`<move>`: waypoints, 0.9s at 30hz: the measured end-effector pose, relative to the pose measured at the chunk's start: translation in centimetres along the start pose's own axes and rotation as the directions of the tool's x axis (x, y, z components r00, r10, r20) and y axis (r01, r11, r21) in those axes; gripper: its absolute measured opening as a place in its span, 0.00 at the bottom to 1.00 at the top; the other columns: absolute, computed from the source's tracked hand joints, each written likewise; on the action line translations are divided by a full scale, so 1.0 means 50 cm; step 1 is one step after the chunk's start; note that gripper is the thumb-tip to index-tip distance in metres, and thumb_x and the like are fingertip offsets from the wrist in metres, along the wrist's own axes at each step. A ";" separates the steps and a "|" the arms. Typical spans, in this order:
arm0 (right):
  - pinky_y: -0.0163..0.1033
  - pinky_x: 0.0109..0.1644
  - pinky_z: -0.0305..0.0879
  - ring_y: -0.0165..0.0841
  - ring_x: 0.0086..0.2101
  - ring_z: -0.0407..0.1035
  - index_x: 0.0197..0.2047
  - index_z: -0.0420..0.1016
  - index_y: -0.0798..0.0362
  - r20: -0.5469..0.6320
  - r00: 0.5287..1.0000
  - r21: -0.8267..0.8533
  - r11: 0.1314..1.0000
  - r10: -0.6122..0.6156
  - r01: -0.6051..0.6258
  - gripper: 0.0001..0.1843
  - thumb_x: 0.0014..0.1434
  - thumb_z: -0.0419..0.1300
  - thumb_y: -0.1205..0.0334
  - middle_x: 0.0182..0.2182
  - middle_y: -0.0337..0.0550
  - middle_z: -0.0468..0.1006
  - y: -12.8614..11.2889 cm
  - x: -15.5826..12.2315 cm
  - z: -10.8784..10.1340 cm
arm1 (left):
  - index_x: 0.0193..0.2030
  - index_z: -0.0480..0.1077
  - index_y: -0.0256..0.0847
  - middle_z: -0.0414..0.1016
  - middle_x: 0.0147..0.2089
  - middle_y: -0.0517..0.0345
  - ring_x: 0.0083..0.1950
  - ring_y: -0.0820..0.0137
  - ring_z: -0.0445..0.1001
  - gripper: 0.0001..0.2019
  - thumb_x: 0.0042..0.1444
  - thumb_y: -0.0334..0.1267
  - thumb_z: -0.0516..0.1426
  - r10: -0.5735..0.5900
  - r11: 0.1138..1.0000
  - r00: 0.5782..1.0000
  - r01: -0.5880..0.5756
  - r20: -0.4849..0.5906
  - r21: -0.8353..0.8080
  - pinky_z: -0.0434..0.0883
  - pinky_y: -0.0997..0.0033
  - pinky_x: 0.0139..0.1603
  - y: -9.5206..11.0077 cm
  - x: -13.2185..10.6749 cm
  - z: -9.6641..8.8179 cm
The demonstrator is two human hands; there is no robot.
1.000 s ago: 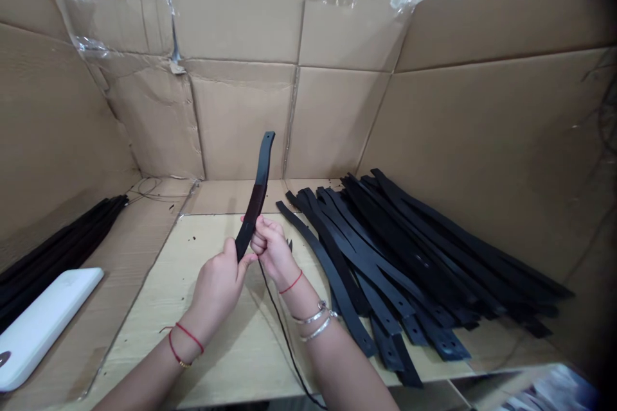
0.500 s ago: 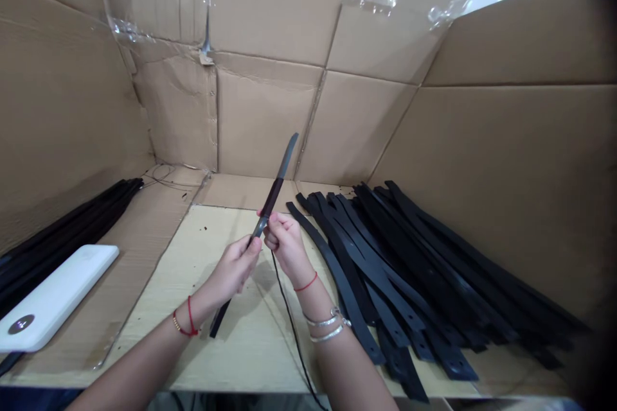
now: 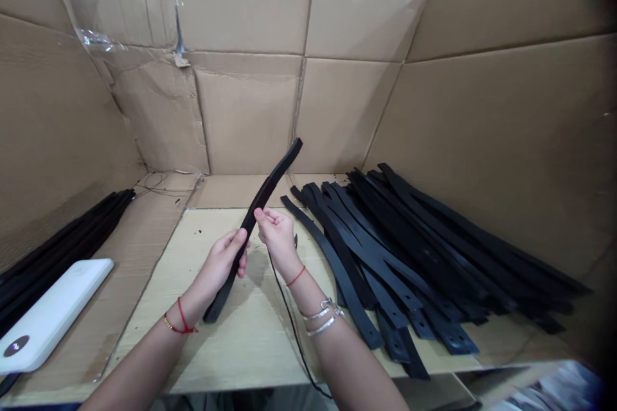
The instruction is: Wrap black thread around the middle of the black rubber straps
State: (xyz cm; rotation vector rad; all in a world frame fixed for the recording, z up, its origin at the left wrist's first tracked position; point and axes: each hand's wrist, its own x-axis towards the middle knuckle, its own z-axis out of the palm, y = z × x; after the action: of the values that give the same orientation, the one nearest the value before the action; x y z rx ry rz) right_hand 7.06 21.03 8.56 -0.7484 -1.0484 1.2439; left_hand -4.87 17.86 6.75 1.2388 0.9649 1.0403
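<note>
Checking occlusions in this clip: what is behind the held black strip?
Behind the black strip, cardboard wall shows around its upper end, pale board around its lower; the patches it covers directly are hidden.

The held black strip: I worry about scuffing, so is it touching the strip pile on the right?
Apart. The head view shows the work surface between the held strip and the pile's nearest edge.

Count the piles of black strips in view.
2: the left pile, partly hidden by the white device, and the right pile. The strip in the left hand is separate. No third pile shows.
</note>
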 end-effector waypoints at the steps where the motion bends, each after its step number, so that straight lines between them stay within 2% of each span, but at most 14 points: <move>1: 0.29 0.20 0.34 0.16 0.17 0.40 0.27 0.59 0.57 0.018 1.000 0.019 1.000 0.005 -0.005 0.25 0.46 0.67 0.47 0.17 0.29 0.48 0.000 -0.001 0.001 | 0.37 0.60 0.33 0.62 0.21 0.63 0.19 0.81 0.62 0.27 0.53 0.62 0.51 0.027 0.999 0.998 -0.025 -0.053 0.027 0.60 0.81 0.21 0.000 0.000 0.000; 3: 0.29 0.21 0.35 0.16 0.17 0.40 0.27 0.58 0.57 0.107 0.994 0.085 0.996 0.031 -0.041 0.24 0.48 0.66 0.49 0.18 0.29 0.46 -0.002 -0.003 0.004 | 0.37 0.60 0.33 0.63 0.21 0.62 0.19 0.80 0.62 0.28 0.53 0.62 0.50 0.057 0.998 0.993 -0.057 -0.099 0.007 0.60 0.80 0.21 0.000 -0.005 0.002; 6: 0.28 0.22 0.34 0.17 0.18 0.38 0.32 0.63 0.58 0.242 0.968 0.165 0.980 0.067 -0.109 0.22 0.50 0.65 0.48 0.18 0.29 0.42 -0.006 -0.009 0.005 | 0.37 0.59 0.35 0.60 0.18 0.64 0.16 0.80 0.59 0.28 0.54 0.64 0.47 0.039 0.995 0.998 -0.044 -0.059 -0.086 0.57 0.80 0.18 0.000 -0.014 0.006; 8: 0.29 0.22 0.32 0.17 0.18 0.37 0.38 0.67 0.60 0.291 0.953 0.184 0.973 0.083 -0.140 0.24 0.49 0.66 0.48 0.18 0.29 0.42 -0.011 -0.013 0.003 | 0.35 0.58 0.36 0.55 0.15 0.66 0.14 0.80 0.54 0.27 0.55 0.64 0.46 -0.004 0.985 1.000 0.009 0.025 -0.171 0.53 0.80 0.16 0.001 -0.019 0.006; 11: 0.29 0.22 0.31 0.17 0.18 0.36 0.42 0.69 0.62 0.315 0.945 0.191 0.970 0.087 -0.153 0.26 0.48 0.67 0.49 0.18 0.28 0.41 -0.018 -0.014 -0.001 | 0.34 0.57 0.37 0.49 0.13 0.67 0.12 0.79 0.50 0.29 0.55 0.66 0.41 -0.072 0.959 0.977 0.123 0.200 -0.257 0.49 0.79 0.14 0.005 -0.021 0.001; 13: 0.30 0.22 0.33 0.17 0.18 0.36 0.43 0.70 0.62 0.277 0.958 0.183 0.975 0.070 -0.124 0.27 0.48 0.67 0.49 0.17 0.28 0.42 -0.020 -0.013 -0.003 | 0.38 0.58 0.37 0.53 0.15 0.66 0.14 0.78 0.53 0.31 0.54 0.68 0.39 -0.045 0.982 0.973 0.085 0.228 -0.168 0.52 0.78 0.16 0.008 -0.020 -0.004; 15: 0.30 0.22 0.33 0.17 0.18 0.37 0.44 0.70 0.63 0.214 0.975 0.165 0.982 0.056 -0.093 0.28 0.47 0.67 0.49 0.17 0.27 0.43 -0.021 -0.010 -0.004 | 0.43 0.59 0.37 0.61 0.20 0.64 0.19 0.79 0.59 0.30 0.53 0.66 0.45 0.045 0.995 0.994 -0.053 0.096 0.080 0.56 0.79 0.20 0.012 -0.019 -0.007; 17: 0.30 0.22 0.33 0.17 0.18 0.37 0.44 0.69 0.63 0.177 0.983 0.158 0.984 0.056 -0.085 0.29 0.46 0.68 0.50 0.17 0.27 0.44 -0.021 -0.007 -0.006 | 0.44 0.61 0.37 0.64 0.25 0.62 0.24 0.81 0.61 0.26 0.53 0.60 0.52 0.178 0.923 0.982 -0.146 -0.059 0.355 0.57 0.82 0.25 0.015 -0.017 -0.008; 19: 0.30 0.22 0.32 0.17 0.18 0.37 0.44 0.69 0.62 0.208 0.976 0.175 0.979 0.065 -0.102 0.28 0.47 0.68 0.51 0.18 0.28 0.43 -0.024 -0.006 -0.008 | 0.41 0.62 0.36 0.60 0.24 0.63 0.24 0.83 0.57 0.23 0.54 0.57 0.52 0.237 0.880 0.967 -0.173 -0.094 0.442 0.54 0.83 0.25 0.016 -0.016 -0.010; 21: 0.29 0.22 0.31 0.17 0.18 0.37 0.45 0.69 0.61 0.278 0.958 0.193 0.973 0.070 -0.127 0.26 0.49 0.67 0.52 0.19 0.28 0.42 -0.029 -0.007 -0.010 | 0.39 0.59 0.36 0.55 0.21 0.65 0.21 0.83 0.52 0.22 0.56 0.57 0.50 0.184 0.940 0.983 -0.181 0.018 0.289 0.52 0.83 0.23 0.016 -0.015 -0.011; 23: 0.30 0.22 0.31 0.17 0.18 0.37 0.44 0.69 0.60 0.327 0.942 0.189 0.972 0.072 -0.140 0.24 0.50 0.66 0.52 0.19 0.29 0.42 -0.033 -0.010 -0.011 | 0.38 0.55 0.37 0.49 0.18 0.68 0.17 0.83 0.47 0.21 0.56 0.57 0.49 0.099 0.995 0.976 -0.102 0.193 0.003 0.47 0.81 0.18 0.016 -0.016 -0.012; 25: 0.30 0.22 0.32 0.17 0.18 0.37 0.39 0.68 0.60 0.314 0.947 0.169 0.978 0.063 -0.121 0.21 0.50 0.66 0.52 0.18 0.28 0.43 -0.034 -0.012 -0.010 | 0.36 0.53 0.39 0.44 0.16 0.70 0.14 0.82 0.43 0.22 0.55 0.59 0.49 0.039 0.974 0.925 0.050 0.379 -0.222 0.44 0.80 0.16 0.017 -0.016 -0.011; 27: 0.30 0.22 0.33 0.17 0.17 0.38 0.32 0.64 0.59 0.241 0.970 0.131 0.988 0.045 -0.079 0.21 0.49 0.66 0.51 0.17 0.29 0.45 -0.031 -0.010 -0.009 | 0.37 0.53 0.39 0.43 0.15 0.70 0.14 0.82 0.43 0.23 0.54 0.61 0.48 -0.022 0.951 0.889 0.159 0.457 -0.264 0.46 0.81 0.16 0.016 -0.014 -0.011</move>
State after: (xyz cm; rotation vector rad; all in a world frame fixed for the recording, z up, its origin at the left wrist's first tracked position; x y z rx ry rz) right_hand 8.07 20.26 9.70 -0.5366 -1.1237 1.4718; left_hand -5.63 17.34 7.51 1.1030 0.4806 0.7404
